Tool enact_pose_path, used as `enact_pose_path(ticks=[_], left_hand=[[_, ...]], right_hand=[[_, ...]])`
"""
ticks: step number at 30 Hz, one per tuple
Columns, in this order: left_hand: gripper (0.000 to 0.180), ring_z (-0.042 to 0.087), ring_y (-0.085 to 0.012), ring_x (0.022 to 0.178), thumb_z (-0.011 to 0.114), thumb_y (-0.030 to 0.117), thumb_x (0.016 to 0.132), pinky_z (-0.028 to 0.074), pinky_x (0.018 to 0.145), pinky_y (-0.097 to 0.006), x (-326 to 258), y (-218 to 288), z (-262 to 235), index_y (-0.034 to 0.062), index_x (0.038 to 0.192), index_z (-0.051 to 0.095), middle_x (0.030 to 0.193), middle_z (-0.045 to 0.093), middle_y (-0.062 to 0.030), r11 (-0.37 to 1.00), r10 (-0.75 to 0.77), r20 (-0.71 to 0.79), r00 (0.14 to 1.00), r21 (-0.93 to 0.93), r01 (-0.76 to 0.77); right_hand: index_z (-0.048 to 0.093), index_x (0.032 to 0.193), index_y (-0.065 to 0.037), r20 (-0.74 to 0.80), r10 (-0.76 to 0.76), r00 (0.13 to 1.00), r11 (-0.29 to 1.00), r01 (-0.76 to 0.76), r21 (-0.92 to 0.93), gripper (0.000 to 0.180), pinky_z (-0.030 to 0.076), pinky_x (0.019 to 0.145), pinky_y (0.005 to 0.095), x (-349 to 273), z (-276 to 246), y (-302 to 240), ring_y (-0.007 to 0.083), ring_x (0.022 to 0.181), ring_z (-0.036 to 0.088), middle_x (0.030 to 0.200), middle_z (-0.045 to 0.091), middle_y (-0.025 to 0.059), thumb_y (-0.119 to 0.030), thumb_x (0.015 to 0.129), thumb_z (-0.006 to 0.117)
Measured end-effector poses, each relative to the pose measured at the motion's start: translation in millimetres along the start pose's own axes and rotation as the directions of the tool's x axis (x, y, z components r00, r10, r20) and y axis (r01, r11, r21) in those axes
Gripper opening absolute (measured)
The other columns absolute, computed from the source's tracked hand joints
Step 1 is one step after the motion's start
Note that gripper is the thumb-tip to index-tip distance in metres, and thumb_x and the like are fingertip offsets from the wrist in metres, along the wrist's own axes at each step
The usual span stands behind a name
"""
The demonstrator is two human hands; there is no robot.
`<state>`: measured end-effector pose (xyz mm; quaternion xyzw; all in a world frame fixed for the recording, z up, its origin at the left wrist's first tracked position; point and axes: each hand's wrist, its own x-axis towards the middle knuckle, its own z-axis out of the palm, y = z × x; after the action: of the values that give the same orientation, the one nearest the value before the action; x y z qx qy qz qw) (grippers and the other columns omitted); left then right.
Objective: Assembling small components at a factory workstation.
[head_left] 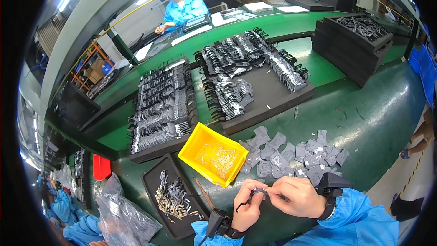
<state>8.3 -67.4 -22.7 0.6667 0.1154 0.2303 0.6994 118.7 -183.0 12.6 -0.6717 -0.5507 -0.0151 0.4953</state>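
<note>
My left hand (248, 207) is closed on a small grey part with a black curved wire (242, 207) sticking out past the fingers. My right hand (298, 197) meets it from the right, thumb and fingertips pinched at the part's end; whatever small piece they hold there is mostly hidden. Just beyond both hands lies a loose pile of flat grey plates (275, 157). A yellow bin (191, 148) with small pale strips (221, 157) in it stands ahead of my left hand. Left of that hand, a black tray (152, 180) holds small brass-coloured and dark pieces (170, 200).
Two black foam trays (261, 105) with rows of grey wired parts (161, 100) stand further off. Stacked black trays (343, 48) rise at the far right. Clear plastic bags (123, 214) and a red bin (101, 167) are at left. A person in blue (186, 9) sits across the bench.
</note>
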Motion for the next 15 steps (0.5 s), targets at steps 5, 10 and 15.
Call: enact_pose_path(ticks=[5,10,15], left_hand=[[0.021,0.050,-0.0100,0.070,0.046,-0.011,0.080,0.042,0.064,-0.021,0.1,0.6,0.7,0.0016,0.096,0.052,0.092,0.049,-0.0065,0.999,0.011,-0.010,1.000,0.038,-0.011],[0.021,0.049,-0.0101,0.070,0.046,-0.012,0.080,0.041,0.063,-0.021,0.5,1.2,2.2,0.0017,0.095,0.051,0.091,0.049,-0.0065,0.998,0.021,-0.016,1.000,0.054,-0.020],[0.021,0.048,-0.0098,0.069,0.045,-0.012,0.079,0.040,0.063,-0.021,0.1,0.2,1.1,0.0018,0.093,0.051,0.088,0.047,-0.0057,1.000,0.001,-0.017,1.000,-0.004,-0.001]], right_hand=[[0.061,0.079,-0.002,0.001,-0.003,1.000,1.000,0.003,0.027,0.016,0.048,0.050,0.0283,0.3,-0.2,1.2,0.0212,0.058,0.060,0.073,0.060,0.0089,0.002,0.064,0.067],[0.061,0.080,-0.002,0.014,-0.023,1.000,1.000,0.022,0.011,0.016,0.048,0.049,0.0282,0.2,-1.8,2.0,0.0212,0.058,0.060,0.072,0.060,0.0084,0.002,0.065,0.066],[0.057,0.080,0.000,0.072,-0.029,0.997,0.999,0.031,-0.034,0.012,0.048,0.051,0.0289,1.0,-4.9,-0.6,0.0218,0.061,0.059,0.073,0.058,0.0080,-0.002,0.071,0.065]])
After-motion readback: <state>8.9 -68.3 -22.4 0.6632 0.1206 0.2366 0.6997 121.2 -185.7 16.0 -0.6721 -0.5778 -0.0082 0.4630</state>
